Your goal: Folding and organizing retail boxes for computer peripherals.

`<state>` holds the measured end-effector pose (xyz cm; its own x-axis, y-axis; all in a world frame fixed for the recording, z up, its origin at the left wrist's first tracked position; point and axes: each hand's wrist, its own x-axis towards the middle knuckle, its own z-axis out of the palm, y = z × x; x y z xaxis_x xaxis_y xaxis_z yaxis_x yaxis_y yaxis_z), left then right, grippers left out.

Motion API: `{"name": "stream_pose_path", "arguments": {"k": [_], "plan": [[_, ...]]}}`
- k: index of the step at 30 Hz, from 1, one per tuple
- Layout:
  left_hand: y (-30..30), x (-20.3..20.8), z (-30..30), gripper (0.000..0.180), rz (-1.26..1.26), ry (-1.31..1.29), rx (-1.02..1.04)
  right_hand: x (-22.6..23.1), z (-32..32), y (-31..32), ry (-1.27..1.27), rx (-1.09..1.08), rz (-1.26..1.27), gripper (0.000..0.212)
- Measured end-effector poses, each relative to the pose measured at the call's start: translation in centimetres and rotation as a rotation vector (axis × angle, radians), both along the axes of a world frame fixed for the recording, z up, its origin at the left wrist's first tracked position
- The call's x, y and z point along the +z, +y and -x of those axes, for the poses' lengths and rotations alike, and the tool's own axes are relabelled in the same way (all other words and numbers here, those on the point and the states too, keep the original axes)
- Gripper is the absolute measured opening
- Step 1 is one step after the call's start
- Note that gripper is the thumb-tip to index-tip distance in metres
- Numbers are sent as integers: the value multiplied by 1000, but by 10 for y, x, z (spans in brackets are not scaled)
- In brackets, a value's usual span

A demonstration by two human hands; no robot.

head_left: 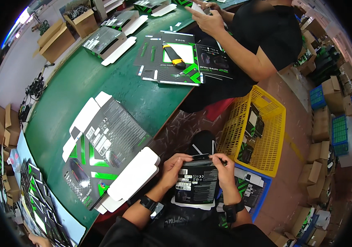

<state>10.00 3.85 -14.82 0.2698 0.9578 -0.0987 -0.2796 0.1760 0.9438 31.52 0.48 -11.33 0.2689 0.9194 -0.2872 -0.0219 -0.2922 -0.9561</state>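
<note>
In my lap stands a black printed packaging box [197, 181], with a white flap showing at its lower end. My left hand [173, 168] grips its upper left corner, thumb and fingers closed on the edge. Opposite it, my right hand [226, 166] pinches the upper right corner near the top flap. Both wrists wear dark bands. On the green table to my left lie unfolded black and green cartons [110, 138] with white flaps, apart from my hands.
A yellow basket [272, 140] with boxes stands right, beside a blue crate [266, 181] of cartons. Across the table, a co-worker's hands [211, 18] hold something pale near flat cartons [172, 76] and a yellow-black cutter [174, 57]. Stacked cartons [40, 197] lie far left.
</note>
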Motion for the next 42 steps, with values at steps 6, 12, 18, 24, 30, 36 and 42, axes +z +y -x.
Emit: {"name": "stream_pose_path", "arguments": {"k": [6,12,18,24,30,36,42], "plan": [[-6,-4,-3,17,-180,137,64,0,2,-4,24,24,-90,22],[-5,2,-2,15,-302,254,45,3,1,-6,-192,137,-211,24],[-2,18,-18,16,-35,75,208,7,5,15,-42,-123,-80,18],[-1,3,-6,15,-23,143,98,2,3,13,-96,-52,-34,17],[-5,-8,-3,22,-70,49,100,3,8,4,110,-117,18,16],[-1,4,-5,13,-282,325,128,-2,6,-4,60,-65,-82,20],[-7,5,-6,9,-289,310,97,0,4,-7,24,11,-142,23]]}}
